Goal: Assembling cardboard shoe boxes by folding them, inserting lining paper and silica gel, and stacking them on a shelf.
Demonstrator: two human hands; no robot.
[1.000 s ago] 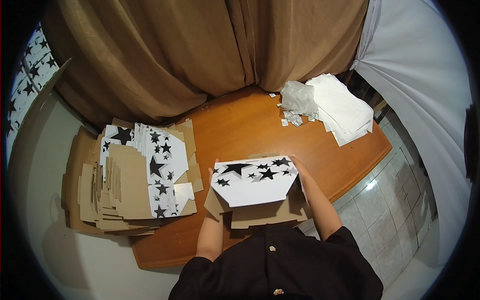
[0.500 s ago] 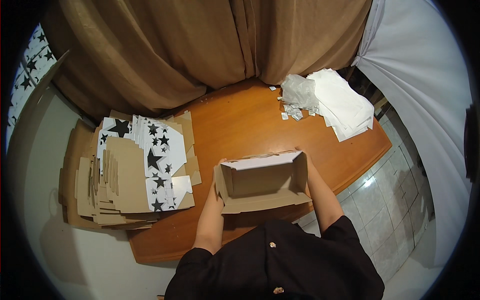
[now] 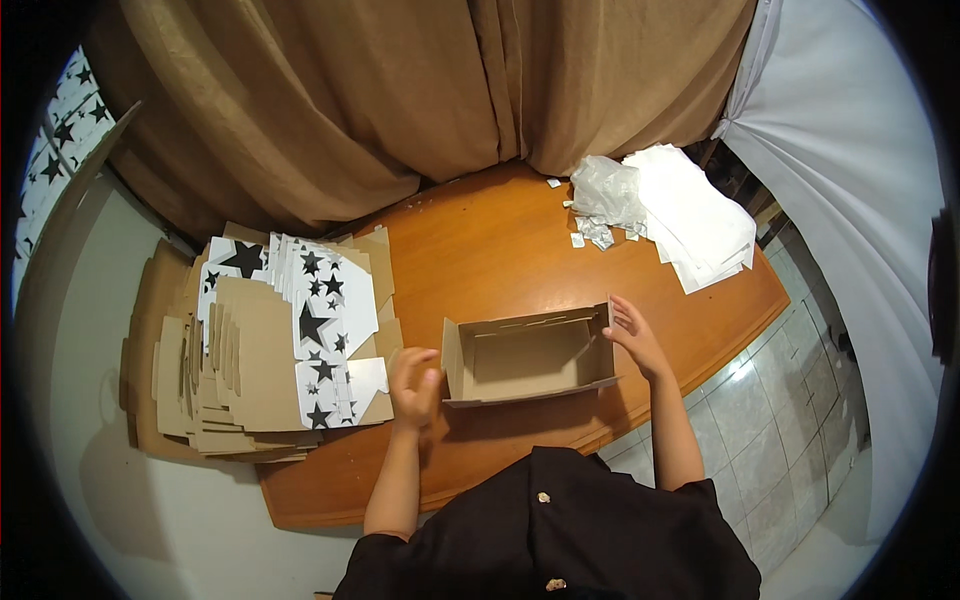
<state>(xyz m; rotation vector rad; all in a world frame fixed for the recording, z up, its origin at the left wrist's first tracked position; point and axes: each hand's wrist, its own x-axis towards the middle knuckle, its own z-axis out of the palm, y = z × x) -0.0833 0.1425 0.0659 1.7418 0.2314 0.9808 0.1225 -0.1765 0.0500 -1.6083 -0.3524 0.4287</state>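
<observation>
The cardboard box (image 3: pixel 530 365) sits near the table's (image 3: pixel 480 250) near edge. The left hand (image 3: pixel 412 390), loosely parted, holds nothing beside it; the right hand (image 3: pixel 634 340) spreads wide at its right end, contact unclear. Probably light, stiff, creasable: hold its 2 short walls.

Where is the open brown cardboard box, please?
In the head view, the open brown cardboard box sits just below centre on the brown wooden table, between the left hand and right hand.
</observation>
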